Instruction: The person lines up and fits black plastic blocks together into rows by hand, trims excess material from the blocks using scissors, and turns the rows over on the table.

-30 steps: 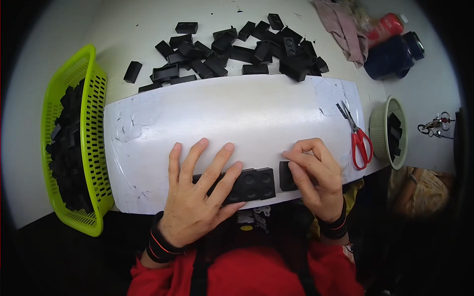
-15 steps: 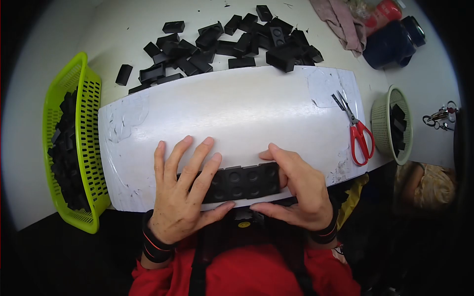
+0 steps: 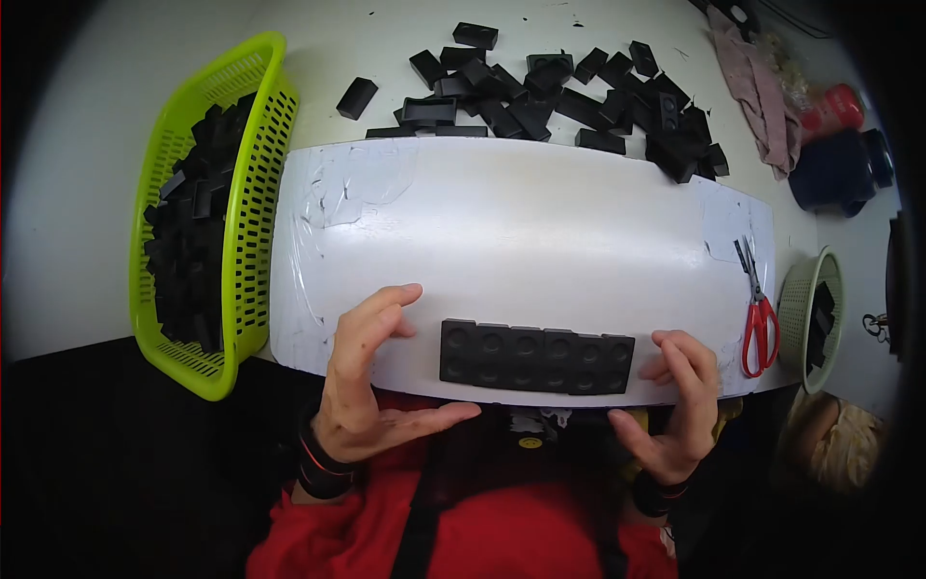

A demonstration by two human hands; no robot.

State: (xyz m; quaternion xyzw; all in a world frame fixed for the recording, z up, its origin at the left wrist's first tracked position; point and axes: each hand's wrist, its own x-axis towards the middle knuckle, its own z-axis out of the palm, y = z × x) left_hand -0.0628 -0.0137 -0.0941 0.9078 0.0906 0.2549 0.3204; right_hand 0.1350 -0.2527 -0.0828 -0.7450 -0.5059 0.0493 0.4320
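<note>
A row of black rectangular blocks with round marks on top lies side by side near the front edge of the white board. To its left, my left hand is raised and open, thumb stretched toward the row's lower left corner and the other fingers bent above. At the opposite end my right hand is also open, its curled fingers apart from the thumb and a little off the last block. Neither hand holds anything, and a gap shows between each hand and the row.
On the left stands a green basket full of black blocks. Behind the board lies a heap of loose black blocks. Red-handled scissors rest on the board's right side, near a small pale basket. A pink cloth and dark blue bottle are at far right.
Both hands have come off the row and moved apart, uncovering all of it. My left hand no longer lies over its left end. The view has shifted, so surroundings appear further right.
</note>
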